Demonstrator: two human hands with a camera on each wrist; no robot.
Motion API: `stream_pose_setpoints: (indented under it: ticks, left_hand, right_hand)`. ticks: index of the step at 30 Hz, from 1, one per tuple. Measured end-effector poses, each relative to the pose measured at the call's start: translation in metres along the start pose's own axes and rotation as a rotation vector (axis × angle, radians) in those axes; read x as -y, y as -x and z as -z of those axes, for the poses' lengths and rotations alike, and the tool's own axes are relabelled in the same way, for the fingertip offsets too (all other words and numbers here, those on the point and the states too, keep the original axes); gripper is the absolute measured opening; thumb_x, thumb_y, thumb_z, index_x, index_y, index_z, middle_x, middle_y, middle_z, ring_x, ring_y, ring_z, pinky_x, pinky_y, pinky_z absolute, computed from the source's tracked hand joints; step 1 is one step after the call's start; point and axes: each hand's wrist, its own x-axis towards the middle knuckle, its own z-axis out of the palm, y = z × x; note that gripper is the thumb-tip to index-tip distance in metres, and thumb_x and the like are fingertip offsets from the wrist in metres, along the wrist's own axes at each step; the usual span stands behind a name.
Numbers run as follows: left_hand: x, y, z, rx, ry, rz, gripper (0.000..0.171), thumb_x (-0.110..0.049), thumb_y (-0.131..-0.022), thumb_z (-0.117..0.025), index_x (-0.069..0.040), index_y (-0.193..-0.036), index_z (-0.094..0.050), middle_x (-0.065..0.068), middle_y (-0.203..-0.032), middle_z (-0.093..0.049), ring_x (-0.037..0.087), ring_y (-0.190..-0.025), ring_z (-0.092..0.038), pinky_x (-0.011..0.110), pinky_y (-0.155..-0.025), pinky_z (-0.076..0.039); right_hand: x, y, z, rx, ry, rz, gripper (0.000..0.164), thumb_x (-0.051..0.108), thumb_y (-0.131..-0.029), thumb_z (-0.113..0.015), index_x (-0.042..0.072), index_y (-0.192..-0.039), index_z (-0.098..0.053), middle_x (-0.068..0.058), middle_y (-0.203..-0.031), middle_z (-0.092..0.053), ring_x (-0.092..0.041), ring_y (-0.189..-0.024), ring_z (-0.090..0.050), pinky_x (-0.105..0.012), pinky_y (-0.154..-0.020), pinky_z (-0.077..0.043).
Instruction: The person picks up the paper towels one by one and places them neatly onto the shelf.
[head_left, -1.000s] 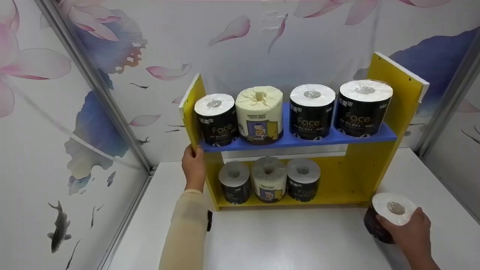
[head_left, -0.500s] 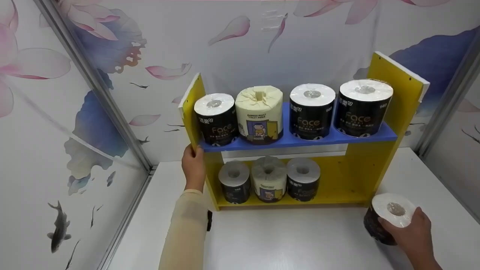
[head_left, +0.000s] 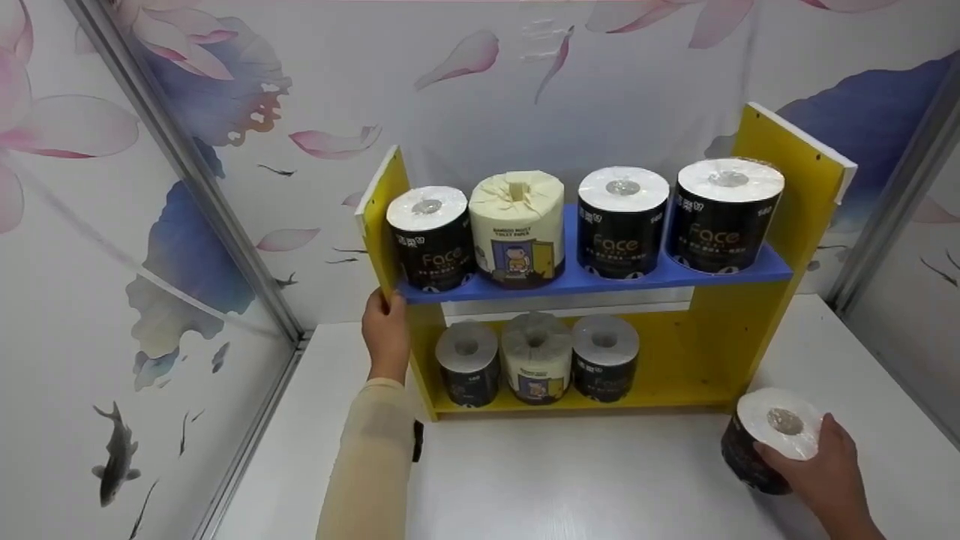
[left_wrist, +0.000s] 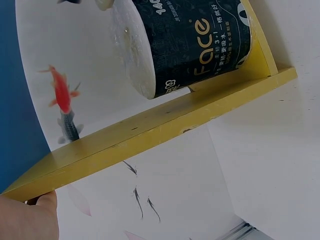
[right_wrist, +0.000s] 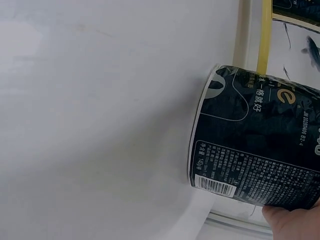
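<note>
My right hand (head_left: pixel 825 472) grips a black-wrapped toilet roll (head_left: pixel 772 431) with a white top, thumb on the near side, in front of the shelf's right end. In the right wrist view the roll's dark label and barcode show, its base close over the white table. My left hand (head_left: pixel 386 337) holds the left side panel (head_left: pixel 384 225) of the yellow and blue shelf, just under the blue board (head_left: pixel 585 281). In the left wrist view the fingertips of that hand (left_wrist: pixel 30 215) wrap the panel's edge and are partly hidden behind it.
On the blue board stand three black rolls (head_left: pixel 622 232) and a cream roll (head_left: pixel 517 232). The yellow lower shelf (head_left: pixel 675 375) bears two black rolls (head_left: pixel 607 367) and a cream one (head_left: pixel 537 367) towards its left. Printed white walls (head_left: pixel 465 120) enclose the white table (head_left: pixel 570 480).
My right hand has shifted the held toilet roll slightly to the left and towards me. The left hand keeps its hold on the shelf panel.
</note>
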Motion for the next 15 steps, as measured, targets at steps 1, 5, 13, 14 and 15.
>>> stream_pose_setpoints:
  ticks: [1, 5, 13, 14, 15]
  left_hand:
    - [0.0002, -0.0004, -0.0002, -0.002, -0.004, 0.001, 0.047, -0.029, -0.1, -0.043, -0.007, -0.142, -0.045, 0.013, -0.137, -0.052, 0.027, -0.117, -0.049, 0.044, -0.101, -0.038]
    - [0.0, -0.0011, -0.0004, -0.006, -0.013, 0.002, 0.047, -0.028, -0.1, -0.043, -0.007, -0.142, -0.045, 0.013, -0.138, -0.052, 0.027, -0.119, -0.049, 0.043, -0.102, -0.037]
    - [-0.0028, 0.0014, 0.0, -0.003, 0.007, 0.0, 0.046, -0.026, -0.1, -0.043, -0.006, -0.141, -0.045, 0.014, -0.137, -0.052, 0.028, -0.119, -0.049, 0.043, -0.102, -0.037]
    - [-0.003, 0.0017, 0.0002, -0.001, 0.014, -0.003, 0.046, -0.026, -0.1, -0.043, -0.005, -0.142, -0.045, 0.014, -0.137, -0.052, 0.028, -0.119, -0.049, 0.043, -0.102, -0.037]
    - [-0.0032, 0.002, 0.0005, 0.0, 0.02, -0.005, 0.046, -0.025, -0.1, -0.043, -0.005, -0.142, -0.045, 0.014, -0.137, -0.051, 0.028, -0.119, -0.049, 0.043, -0.103, -0.037]
  right_hand:
    - [0.0002, 0.0, 0.0004, 0.008, 0.008, 0.007, 0.13, 0.056, -0.078, -0.071, -0.015, -0.144, 0.016, -0.042, -0.147, 0.008, -0.057, -0.136, -0.006, -0.064, -0.108, -0.015]
    - [0.0007, 0.0003, 0.0016, 0.038, 0.021, 0.03, 0.131, 0.056, -0.077, -0.072, -0.016, -0.143, 0.015, -0.043, -0.147, 0.007, -0.057, -0.135, -0.005, -0.065, -0.107, -0.015]
    - [0.005, 0.0039, 0.0028, 0.066, 0.05, 0.094, 0.131, 0.057, -0.077, -0.072, -0.017, -0.143, 0.014, -0.044, -0.146, 0.005, -0.058, -0.135, -0.003, -0.066, -0.107, -0.013]
    - [0.0055, 0.0045, 0.0029, 0.068, 0.053, 0.103, 0.131, 0.057, -0.077, -0.072, -0.018, -0.142, 0.014, -0.044, -0.146, 0.005, -0.058, -0.135, -0.003, -0.066, -0.107, -0.012]
    - [0.0061, 0.0051, 0.003, 0.07, 0.059, 0.108, 0.132, 0.057, -0.077, -0.072, -0.017, -0.143, 0.014, -0.044, -0.146, 0.005, -0.058, -0.135, -0.003, -0.066, -0.107, -0.012]
